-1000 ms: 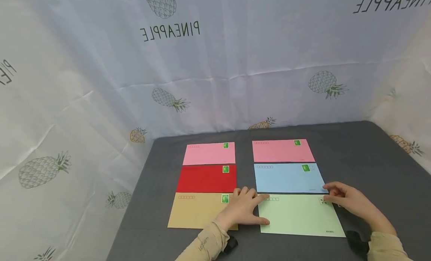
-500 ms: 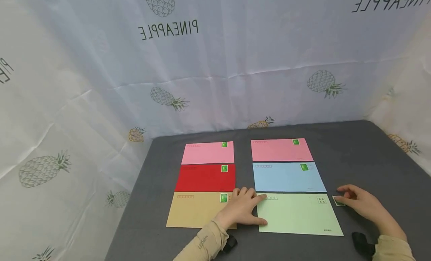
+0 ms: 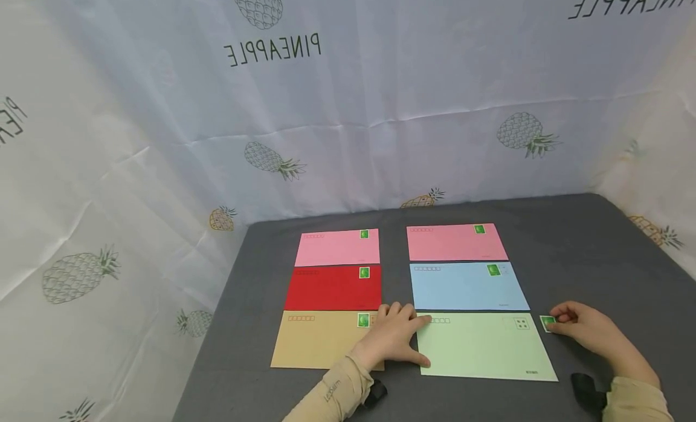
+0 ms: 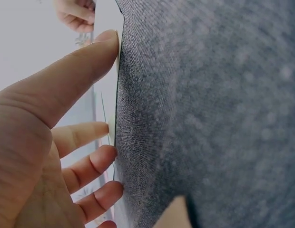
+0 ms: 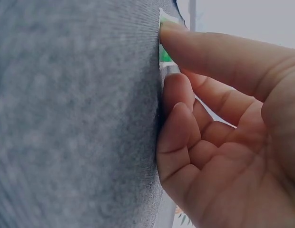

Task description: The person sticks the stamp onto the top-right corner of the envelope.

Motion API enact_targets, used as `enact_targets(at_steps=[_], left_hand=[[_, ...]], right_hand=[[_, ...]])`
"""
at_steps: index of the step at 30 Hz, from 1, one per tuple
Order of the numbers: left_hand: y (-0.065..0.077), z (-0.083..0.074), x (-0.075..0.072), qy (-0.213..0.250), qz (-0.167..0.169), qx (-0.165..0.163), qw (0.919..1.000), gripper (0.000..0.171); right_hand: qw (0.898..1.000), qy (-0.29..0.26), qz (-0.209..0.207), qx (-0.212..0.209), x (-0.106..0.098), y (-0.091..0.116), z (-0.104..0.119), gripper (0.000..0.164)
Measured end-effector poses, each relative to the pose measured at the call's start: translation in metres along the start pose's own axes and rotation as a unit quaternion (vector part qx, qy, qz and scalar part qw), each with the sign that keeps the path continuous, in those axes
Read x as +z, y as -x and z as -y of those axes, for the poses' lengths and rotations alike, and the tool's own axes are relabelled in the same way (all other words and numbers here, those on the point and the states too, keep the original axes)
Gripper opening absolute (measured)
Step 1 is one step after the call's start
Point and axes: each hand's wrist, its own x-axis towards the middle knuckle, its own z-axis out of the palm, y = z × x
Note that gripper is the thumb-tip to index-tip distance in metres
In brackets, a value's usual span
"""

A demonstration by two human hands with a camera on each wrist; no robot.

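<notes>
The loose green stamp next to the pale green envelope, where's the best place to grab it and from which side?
The stamp lies flat on the grey table, so probably lift an edge: its right edge, nearest the right hand, whose fingertips already touch it. The pale green envelope crowds its left side.

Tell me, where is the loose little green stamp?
In the head view, the stamp lies on the grey table, right of the light green envelope, under the right hand fingertips.
</notes>
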Motion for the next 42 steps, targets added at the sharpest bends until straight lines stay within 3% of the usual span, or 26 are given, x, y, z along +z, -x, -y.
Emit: enact_targets(at_steps=[17,24,29,34,42], left_hand=[[-0.001,-0.001,-0.003,0.013,0.006,-0.007,0.9999,0.078],[0.001,-0.002,0.000,0.020,0.012,-0.006,0.9997,0.078],[0.002,-0.001,0.000,0.026,0.007,-0.006,0.9996,0.078],[0.002,0.000,-0.001,0.029,0.010,-0.009,0.9995,0.078],[0.002,0.000,-0.004,0.034,0.007,-0.003,0.9994,0.078]], right_hand=[[0.999,0.021,-0.034,-0.029,0.000,0.003,0.002,0.020],[0.999,0.012,-0.034,-0.027,-0.001,0.008,0.004,0.025],[0.999,-0.044,-0.014,-0.025,-0.002,0.014,0.012,0.040],[0.995,-0.088,0.022,-0.050,0.003,0.014,0.024,0.038],[0.993,-0.082,0.046,-0.068,0.016,0.006,0.040,0.032]])
